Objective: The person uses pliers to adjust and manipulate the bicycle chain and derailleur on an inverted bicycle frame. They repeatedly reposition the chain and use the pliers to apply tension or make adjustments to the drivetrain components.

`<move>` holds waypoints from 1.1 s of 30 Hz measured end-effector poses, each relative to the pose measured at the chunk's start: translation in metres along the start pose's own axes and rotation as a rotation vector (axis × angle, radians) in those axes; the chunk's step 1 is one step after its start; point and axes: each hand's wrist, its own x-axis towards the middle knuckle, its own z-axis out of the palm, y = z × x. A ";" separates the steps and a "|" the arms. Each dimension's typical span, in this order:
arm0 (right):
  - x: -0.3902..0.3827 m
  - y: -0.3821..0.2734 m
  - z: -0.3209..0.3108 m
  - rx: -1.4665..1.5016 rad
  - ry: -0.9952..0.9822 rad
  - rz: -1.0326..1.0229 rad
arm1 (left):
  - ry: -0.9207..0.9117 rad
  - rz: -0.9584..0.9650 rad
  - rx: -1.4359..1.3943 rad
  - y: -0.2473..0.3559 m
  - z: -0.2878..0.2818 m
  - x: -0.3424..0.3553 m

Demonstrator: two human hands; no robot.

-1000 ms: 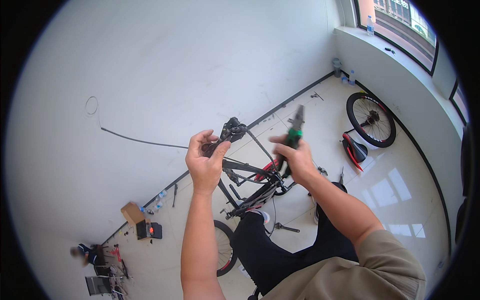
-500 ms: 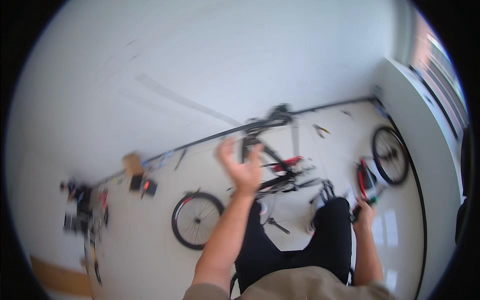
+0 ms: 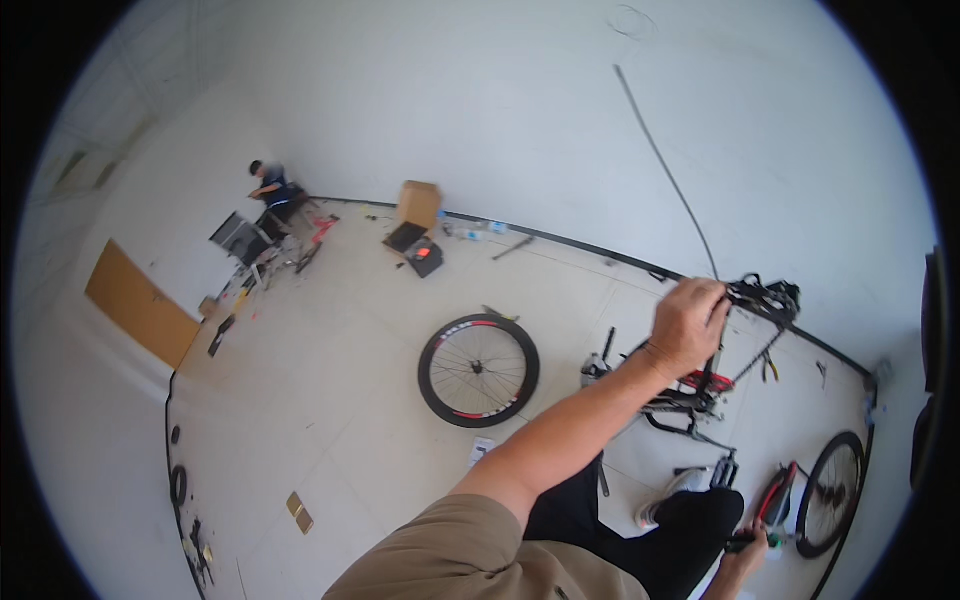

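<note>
A black bicycle frame (image 3: 712, 378) with red parts stands on the floor ahead of me to the right. My left hand (image 3: 688, 325) reaches across to its upper end, fingers curled round a part there; the hand hides the exact grip. Beyond those fingers is a black parts cluster (image 3: 765, 298), from which a chain (image 3: 757, 355) hangs. Low at the right, beside my knee, my right hand (image 3: 748, 560) is closed round a green-and-black handled tool (image 3: 745, 542), its working end not clear. A saddle (image 3: 776, 497) with red edges lies just past that hand.
One wheel (image 3: 480, 370) lies left of the frame; another wheel (image 3: 832, 495) is by the right wall. Yellow-handled pliers (image 3: 769, 367) lie behind the frame. An open cardboard box (image 3: 419, 204) and black tool case (image 3: 408, 238) stand farther back. A person (image 3: 272, 187) sits at far left.
My left hand was open in the air and now closes at the frame's upper end. The view has swung left. My right hand keeps the green-and-black tool.
</note>
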 end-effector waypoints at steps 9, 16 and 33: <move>-0.063 0.001 0.086 -0.085 -0.121 0.000 | -0.053 -0.013 0.036 -0.011 -0.003 -0.018; -0.099 0.018 0.112 -0.230 -0.235 0.034 | -0.072 -0.002 0.110 0.009 -0.019 -0.007; -0.086 0.041 0.150 -0.208 -0.244 0.121 | -0.155 -0.330 -0.098 -0.039 0.008 0.018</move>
